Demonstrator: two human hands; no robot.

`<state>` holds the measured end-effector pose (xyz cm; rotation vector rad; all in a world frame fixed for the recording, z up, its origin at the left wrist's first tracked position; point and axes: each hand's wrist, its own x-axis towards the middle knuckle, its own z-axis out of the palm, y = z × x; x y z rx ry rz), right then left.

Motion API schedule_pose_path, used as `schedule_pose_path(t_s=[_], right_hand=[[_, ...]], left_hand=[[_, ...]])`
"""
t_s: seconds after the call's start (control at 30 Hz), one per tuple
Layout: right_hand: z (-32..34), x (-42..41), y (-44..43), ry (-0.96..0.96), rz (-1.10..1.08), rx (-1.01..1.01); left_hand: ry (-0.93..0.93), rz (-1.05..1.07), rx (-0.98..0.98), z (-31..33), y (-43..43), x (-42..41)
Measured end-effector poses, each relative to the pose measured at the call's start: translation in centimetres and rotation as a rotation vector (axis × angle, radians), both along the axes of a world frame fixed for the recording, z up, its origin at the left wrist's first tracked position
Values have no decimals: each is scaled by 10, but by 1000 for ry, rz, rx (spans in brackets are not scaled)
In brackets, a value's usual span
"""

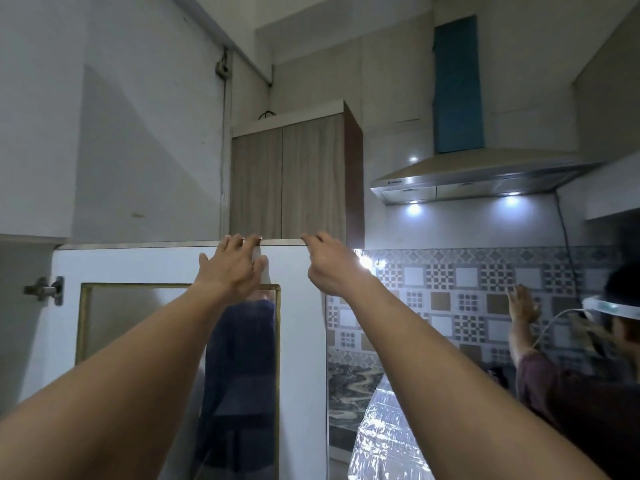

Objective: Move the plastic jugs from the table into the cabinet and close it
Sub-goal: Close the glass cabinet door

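White cabinet door with brass-framed glass pane [138, 265], near centre. Left hand [232, 265] spread, fingertips hooked over its top edge; right hand [329, 268] bent-fingered at same edge, grip unclear.

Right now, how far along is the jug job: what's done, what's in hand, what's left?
Done, seemingly: no jugs in view and neither hand carries one, though the cabinet interior is not visible. In hand: the left hand and right hand both grip the upper edge of the open cabinet door, its hinge exposed. Left: swinging it shut.
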<state>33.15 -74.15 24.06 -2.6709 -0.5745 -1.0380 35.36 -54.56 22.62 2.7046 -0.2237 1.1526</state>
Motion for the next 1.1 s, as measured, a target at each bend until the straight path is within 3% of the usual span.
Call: schedule_pose_path(t_s=[0.13,0.3,0.37,0.53,0.7,0.77,0.9,1.0,1.1], right_hand=[[6,-28,6,19,61,70],[2,-86,17,110,356,503],[-1,-112,26,140,438,584],[-9,-180,62,417,747,792],[-13,-232,128,545,836,774],[-15,-248,157,582,890,775],[-20,-270,215,649,948,718],[-23,-283,263,619,976,613],[-26,-291,318,517,969,468]], left_hand=[[-3,-14,0,0,11,-21],[-18,-74,-90,4,30,-70],[-25,-91,-130,7,40,-96],[-11,-210,-421,15,70,-166],[178,-423,-790,17,116,-265],[223,-425,-852,17,133,-308],[225,-316,-830,25,160,-375],[91,-169,-773,25,188,-401],[-106,60,-525,17,224,-419]])
